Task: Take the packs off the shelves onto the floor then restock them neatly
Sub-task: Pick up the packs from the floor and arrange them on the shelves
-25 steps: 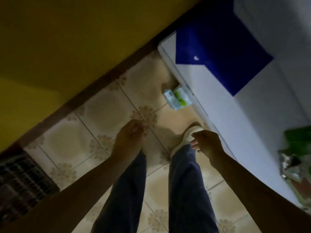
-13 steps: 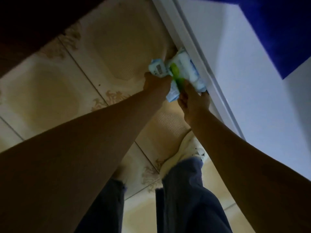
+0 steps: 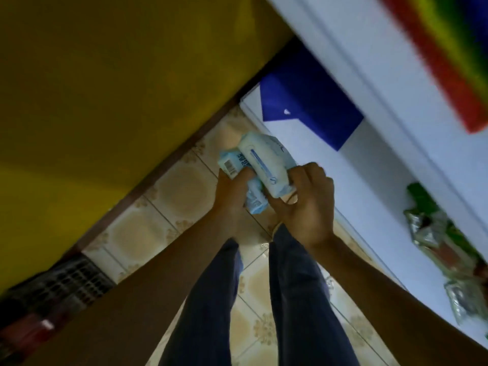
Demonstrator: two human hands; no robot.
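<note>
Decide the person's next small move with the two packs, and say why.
Probably carry both packs rightward and set them on the white shelf: the left hand grips the barcoded blue pack, the right hand grips the white pack, both above the floor, and bare shelf lies right beside them.

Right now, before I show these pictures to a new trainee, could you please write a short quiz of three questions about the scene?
1. Multiple choice: what holds the wipes packs? A. one hand only. B. both hands. C. no hand.
2. True or false: the wipes packs rest on the tiled floor.
3. Fill in: the silver and green packs lie on the white ___.

Key
1. B: the left hand and the right hand both grip them.
2. False: they are held above the tiled floor.
3. shelf.
</note>
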